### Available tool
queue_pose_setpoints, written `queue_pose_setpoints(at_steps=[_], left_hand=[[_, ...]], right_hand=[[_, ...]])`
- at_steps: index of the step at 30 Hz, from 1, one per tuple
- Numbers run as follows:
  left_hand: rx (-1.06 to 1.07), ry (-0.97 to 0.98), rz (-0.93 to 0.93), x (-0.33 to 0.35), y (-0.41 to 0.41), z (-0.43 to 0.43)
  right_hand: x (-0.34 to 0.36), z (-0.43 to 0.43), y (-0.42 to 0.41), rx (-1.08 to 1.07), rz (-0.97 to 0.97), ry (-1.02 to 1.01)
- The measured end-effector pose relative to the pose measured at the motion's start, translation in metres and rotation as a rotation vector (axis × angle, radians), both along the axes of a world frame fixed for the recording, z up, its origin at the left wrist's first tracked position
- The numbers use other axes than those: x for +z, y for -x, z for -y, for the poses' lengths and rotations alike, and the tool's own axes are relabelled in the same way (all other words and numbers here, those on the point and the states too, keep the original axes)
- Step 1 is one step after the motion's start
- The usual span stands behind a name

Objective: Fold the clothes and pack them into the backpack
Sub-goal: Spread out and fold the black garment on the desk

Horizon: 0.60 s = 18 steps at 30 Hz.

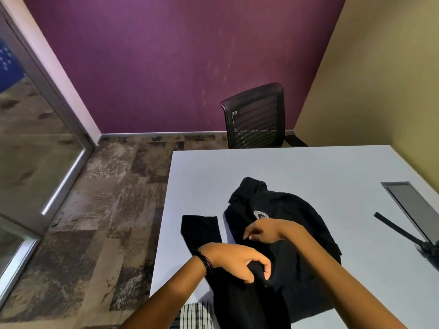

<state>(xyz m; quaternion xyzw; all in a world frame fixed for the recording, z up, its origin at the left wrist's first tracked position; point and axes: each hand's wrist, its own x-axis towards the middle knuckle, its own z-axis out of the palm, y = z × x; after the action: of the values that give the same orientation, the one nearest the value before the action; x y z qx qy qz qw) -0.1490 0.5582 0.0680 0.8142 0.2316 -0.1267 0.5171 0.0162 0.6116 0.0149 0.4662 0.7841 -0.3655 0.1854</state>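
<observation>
Black hoodie (pixel 306 236) beneath slack right hand (pixel 263 230), one fold in grip of left hand (pixel 237 260).

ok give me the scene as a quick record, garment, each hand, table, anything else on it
table: white
garment: black top, spread on the table, round logo up
left hand: grips a bunch of its cloth
right hand: over the top, fingers loosely bent, grip unclear
also: black strap at right; checked cloth by near edge
</observation>
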Motion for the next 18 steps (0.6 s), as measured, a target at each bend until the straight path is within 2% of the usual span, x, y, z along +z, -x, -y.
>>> queue_pose_setpoints(at_steps=[3,8,11,14,16,18], left_hand=[[-0.047,0.010,-0.024,0.004,-0.008,0.007],[-0.103,-0.024,-0.031,0.012,-0.012,0.019],[-0.111,-0.023,-0.017,0.020,-0.009,0.023],[-0.058,-0.030,0.018,0.032,0.001,0.021],[0.012,-0.052,0.068,0.040,0.010,0.013],[0.122,-0.073,0.153,0.046,0.020,0.002]], right_hand=[[-0.011,0.011,0.008,0.061,0.065,0.065],[-0.025,0.028,0.011,0.020,0.284,0.202],[-0.033,0.033,-0.001,-0.050,0.329,0.223],[-0.030,0.032,-0.025,-0.173,0.160,0.143],[-0.016,0.029,-0.047,-0.227,-0.030,-0.044],[0.004,0.032,-0.067,-0.401,-0.248,-0.211]])
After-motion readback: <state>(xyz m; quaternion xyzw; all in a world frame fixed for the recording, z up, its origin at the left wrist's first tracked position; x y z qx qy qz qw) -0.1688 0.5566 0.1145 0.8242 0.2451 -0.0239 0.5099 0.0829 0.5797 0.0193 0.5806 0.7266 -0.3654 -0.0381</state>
